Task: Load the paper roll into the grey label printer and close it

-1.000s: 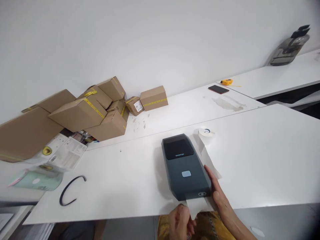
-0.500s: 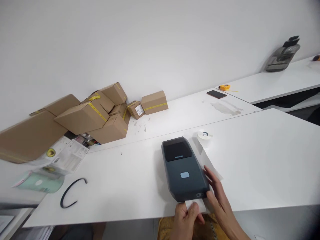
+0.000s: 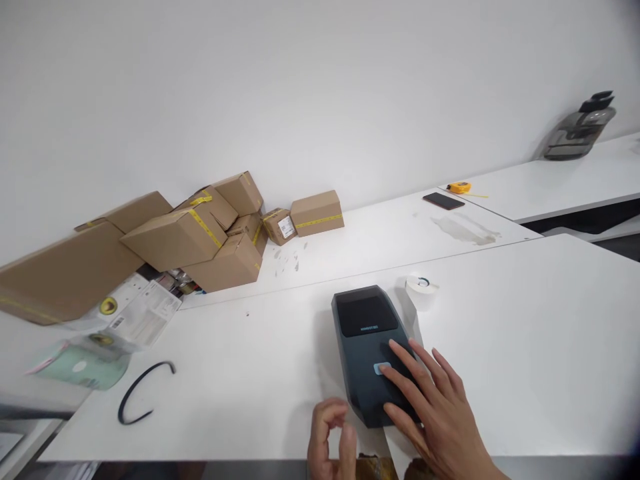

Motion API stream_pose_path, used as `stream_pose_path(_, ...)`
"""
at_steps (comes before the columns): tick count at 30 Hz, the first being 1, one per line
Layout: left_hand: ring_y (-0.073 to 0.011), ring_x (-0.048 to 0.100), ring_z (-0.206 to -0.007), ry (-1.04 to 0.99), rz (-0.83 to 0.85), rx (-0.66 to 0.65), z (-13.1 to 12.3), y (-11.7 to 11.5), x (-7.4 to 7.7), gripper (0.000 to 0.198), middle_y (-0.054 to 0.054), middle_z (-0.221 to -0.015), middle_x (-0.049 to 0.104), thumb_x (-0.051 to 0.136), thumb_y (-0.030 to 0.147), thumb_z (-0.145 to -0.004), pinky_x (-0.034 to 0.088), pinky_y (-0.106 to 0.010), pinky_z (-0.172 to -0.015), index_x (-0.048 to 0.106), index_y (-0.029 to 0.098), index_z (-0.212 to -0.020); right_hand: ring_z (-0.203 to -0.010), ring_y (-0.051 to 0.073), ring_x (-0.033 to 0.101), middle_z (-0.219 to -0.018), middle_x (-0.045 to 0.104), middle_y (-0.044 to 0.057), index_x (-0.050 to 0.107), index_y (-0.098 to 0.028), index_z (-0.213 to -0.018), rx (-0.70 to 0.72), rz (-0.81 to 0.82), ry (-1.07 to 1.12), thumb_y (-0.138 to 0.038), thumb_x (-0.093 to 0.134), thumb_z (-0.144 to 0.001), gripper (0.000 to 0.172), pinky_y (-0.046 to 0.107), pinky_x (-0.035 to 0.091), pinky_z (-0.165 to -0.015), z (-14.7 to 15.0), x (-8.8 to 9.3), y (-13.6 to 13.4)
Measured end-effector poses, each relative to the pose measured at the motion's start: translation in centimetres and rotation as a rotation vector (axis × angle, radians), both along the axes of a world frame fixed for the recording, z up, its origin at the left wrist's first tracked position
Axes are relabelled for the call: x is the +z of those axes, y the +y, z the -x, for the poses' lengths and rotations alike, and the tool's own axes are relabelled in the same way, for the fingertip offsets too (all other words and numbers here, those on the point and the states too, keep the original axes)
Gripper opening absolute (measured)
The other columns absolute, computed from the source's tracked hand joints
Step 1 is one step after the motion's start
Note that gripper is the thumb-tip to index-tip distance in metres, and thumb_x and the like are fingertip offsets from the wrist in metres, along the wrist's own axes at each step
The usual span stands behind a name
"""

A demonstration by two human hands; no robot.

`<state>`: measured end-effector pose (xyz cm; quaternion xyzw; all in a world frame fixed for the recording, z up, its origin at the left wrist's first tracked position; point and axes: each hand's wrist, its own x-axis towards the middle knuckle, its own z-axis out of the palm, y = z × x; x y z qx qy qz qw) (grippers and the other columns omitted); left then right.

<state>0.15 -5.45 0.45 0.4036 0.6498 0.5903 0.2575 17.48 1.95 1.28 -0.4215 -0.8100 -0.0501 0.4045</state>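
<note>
A dark grey label printer (image 3: pixel 364 325) lies on the white table (image 3: pixel 525 347) near its front edge. My right hand (image 3: pixel 434 412) rests flat on the printer's near end, fingers spread, with fingertips by the light-blue button (image 3: pixel 382 368). Left of the printer's front, my left hand (image 3: pixel 330 441) hovers with loosely curled fingers held apart and nothing in them. A white paper strip (image 3: pixel 393 441) shows at the printer's mouth, partly under my right hand. A small white label roll (image 3: pixel 421 288) stands right behind the printer, its paper tail running along the printer's right side.
A pile of taped cardboard boxes (image 3: pixel 200 230) leans against the wall at the left. Papers (image 3: pixel 143 310), a green roll in a bag (image 3: pixel 83 368) and a black curved cable (image 3: pixel 143 393) lie left. A phone (image 3: pixel 443 201) and yellow tape measure (image 3: pixel 459 187) sit far right.
My right hand moved from the printer's side onto its top and spread flat. My left hand let go of the paper strip and drew left. The view shifted slightly.
</note>
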Motion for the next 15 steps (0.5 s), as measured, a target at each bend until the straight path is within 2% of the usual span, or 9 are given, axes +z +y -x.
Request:
stream_pose_path(1, -0.0262, 0.064, -0.102, 0.022, -0.028, 0.022, -0.3, 0.3, 0.0, 0.041, -0.011, -0.111, 0.069, 0.058, 0.061, -0.086, 0.051, -0.033, -0.088, 0.068, 0.023, -0.096, -0.140, 0.032, 0.043, -0.148, 0.056, 0.002, 0.060, -0.034, -0.129, -0.001, 0.015, 0.006, -0.040, 0.062, -0.091, 0.038, 0.054, 0.026, -0.115, 0.0, 0.0, 0.0)
stream_pose_path(3, -0.0317, 0.051, -0.131, 0.046, -0.043, -0.009, -1.1, 0.8, -0.3, 0.051, -0.014, -0.141, 0.057, 0.059, 0.057, -0.086, 0.043, -0.040, -0.108, 0.062, 0.022, -0.122, -0.140, 0.033, 0.043, -0.145, 0.058, 0.001, 0.061, -0.036, -0.126, 0.009, 0.054, 0.017, -0.040, 0.064, -0.091, 0.036, 0.056, 0.023, -0.115, 0.0, 0.0, 0.1)
stream_pose_path(5, -0.0330, 0.039, -0.144, 0.063, -0.024, -0.079, -1.9, 1.2, -0.5, 0.062, -0.015, -0.154, 0.043, 0.059, 0.054, -0.086, 0.036, -0.043, -0.116, 0.051, 0.021, -0.139, -0.140, 0.034, 0.043, -0.147, 0.057, 0.000, 0.061, -0.036, -0.125, 0.031, 0.094, 0.035, -0.039, 0.064, -0.091, 0.034, 0.058, 0.025, -0.115, -0.2, -0.1, 0.2)
stream_pose_path(8, -0.0334, 0.033, -0.148, 0.041, 0.010, -0.152, -2.6, 1.6, -0.7, 0.077, -0.015, -0.160, 0.036, 0.060, 0.055, -0.085, 0.034, -0.042, -0.118, 0.039, 0.019, -0.150, -0.142, 0.035, 0.039, -0.155, 0.045, 0.001, 0.059, -0.038, -0.130, 0.088, 0.210, 0.161, -0.037, 0.061, -0.093, 0.037, 0.057, 0.036, -0.110, -0.4, -0.5, -0.2)
stream_pose_path(11, -0.0342, 0.033, -0.148, -0.036, 0.038, -0.181, -2.8, 1.6, -0.6, 0.084, -0.015, -0.161, 0.035, 0.059, 0.059, -0.084, 0.037, -0.041, -0.117, 0.032, 0.019, -0.154, -0.145, 0.035, 0.037, -0.163, 0.031, 0.002, 0.046, -0.039, -0.143, 0.100, 0.406, 0.408, -0.039, 0.053, -0.096, 0.047, 0.052, 0.047, -0.105, -0.5, -1.2, -1.2)
stream_pose_path(15, -0.0314, 0.032, -0.149, -0.098, 0.052, -0.167, -2.7, 1.5, 0.2, 0.084, -0.013, -0.162, 0.033, 0.054, 0.063, -0.088, 0.036, -0.036, -0.117, 0.029, 0.020, -0.156, -0.149, 0.034, 0.029, -0.165, 0.027, 0.003, 0.025, -0.036, -0.156, 0.042, 0.598, 0.669, -0.046, 0.043, -0.100, 0.060, 0.053, 0.039, -0.115, -0.7, -1.3, -1.8)
